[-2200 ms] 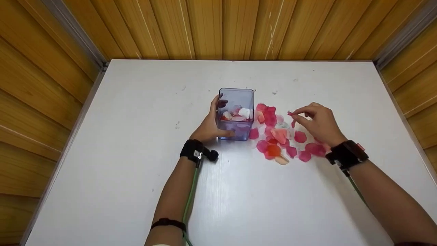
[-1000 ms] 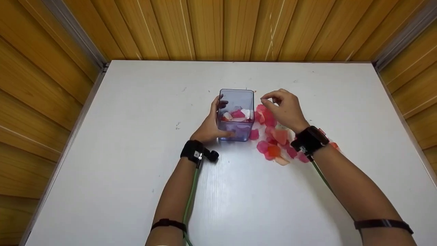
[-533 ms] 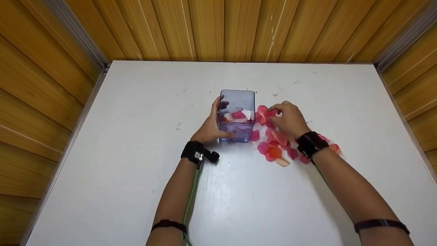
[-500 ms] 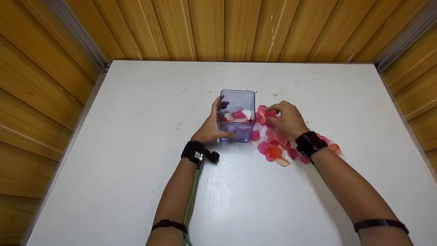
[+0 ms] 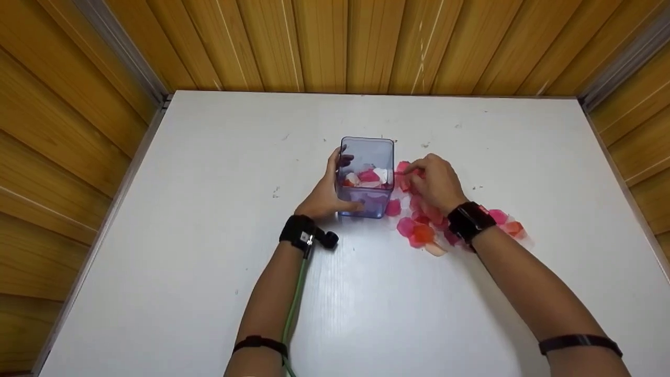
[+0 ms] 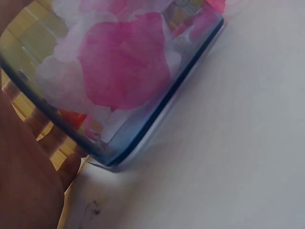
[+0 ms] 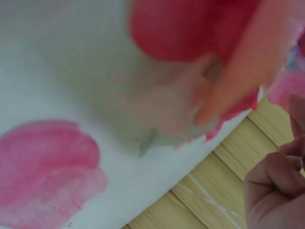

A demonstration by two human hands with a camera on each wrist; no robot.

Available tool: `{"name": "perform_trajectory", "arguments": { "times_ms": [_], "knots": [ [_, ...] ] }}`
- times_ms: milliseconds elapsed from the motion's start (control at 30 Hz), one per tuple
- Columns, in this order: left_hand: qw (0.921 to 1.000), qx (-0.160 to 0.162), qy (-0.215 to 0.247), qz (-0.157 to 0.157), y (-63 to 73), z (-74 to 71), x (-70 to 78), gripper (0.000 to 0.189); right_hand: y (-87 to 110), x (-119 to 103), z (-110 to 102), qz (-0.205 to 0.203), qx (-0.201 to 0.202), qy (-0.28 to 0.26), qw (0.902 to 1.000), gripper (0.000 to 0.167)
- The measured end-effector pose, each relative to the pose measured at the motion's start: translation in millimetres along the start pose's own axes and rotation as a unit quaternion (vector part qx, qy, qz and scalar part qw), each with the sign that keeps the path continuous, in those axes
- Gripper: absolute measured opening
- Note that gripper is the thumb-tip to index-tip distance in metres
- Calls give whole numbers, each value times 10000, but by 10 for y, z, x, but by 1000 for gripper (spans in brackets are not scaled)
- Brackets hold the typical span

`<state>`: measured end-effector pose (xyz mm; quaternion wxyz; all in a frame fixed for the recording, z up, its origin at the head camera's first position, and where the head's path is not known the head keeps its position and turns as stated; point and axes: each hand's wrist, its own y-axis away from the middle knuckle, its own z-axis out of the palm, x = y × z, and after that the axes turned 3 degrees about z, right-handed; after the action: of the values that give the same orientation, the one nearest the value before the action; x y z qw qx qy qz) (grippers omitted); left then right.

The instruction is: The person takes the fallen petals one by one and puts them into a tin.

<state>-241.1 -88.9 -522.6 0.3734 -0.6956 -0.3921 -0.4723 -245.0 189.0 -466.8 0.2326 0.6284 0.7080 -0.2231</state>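
A clear bluish plastic box point(image 5: 376, 205) stands on the table with pink, white and red petals point(image 5: 369, 175) inside. My left hand point(image 5: 320, 196) grips its left side, the thumb across the near wall and the fingers behind. In the left wrist view a large pink petal point(image 6: 126, 62) shows through the box. Just right of the box, my right hand point(image 5: 440, 182) pinches a pink petal point(image 5: 399, 173) between thumb and fingers, above the loose petals. The right wrist view shows the curled fingers point(image 7: 276, 174) at its right edge, partly cut off.
Loose pink, red, orange and cream petals point(image 5: 423, 233) lie scattered right of the box. More petals point(image 5: 512, 228) lie beyond the right wrist, partly covered by the arm. The white table point(image 5: 235, 157) is bounded by wood-patterned walls point(image 5: 324, 47) at the back and sides.
The right hand moved left from the right side of the petals to beside the box, then down to the petals, and now lifts a pink one. Another pink petal appeared in the box. The left hand stays put.
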Motion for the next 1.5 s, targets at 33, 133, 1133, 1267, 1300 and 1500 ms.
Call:
{"name": "perform_trajectory", "arguments": {
  "times_ms": [33,133,1133,1267,1300,1500],
  "knots": [
    [10000,4,3,3,0,0,-1,142,3,-14,-25,-14,152,-115,9998,18],
    [10000,33,49,14,1,0,-5,141,-1,-72,-103,-131,669,-500,9964,17],
    [9996,12,191,209,-28,44,-3,138,180,-554,-185,-1054,778,-1576,9788,14],
    [9997,29,95,224,-16,17,5,139,162,-288,-285,-742,918,-1434,9826,15],
    [9996,20,97,266,-18,11,3,139,158,-210,-299,-610,893,-1361,9848,17],
    [9998,36,82,204,-10,11,-13,139,144,228,-315,82,334,-564,9978,23]
  ]
}}
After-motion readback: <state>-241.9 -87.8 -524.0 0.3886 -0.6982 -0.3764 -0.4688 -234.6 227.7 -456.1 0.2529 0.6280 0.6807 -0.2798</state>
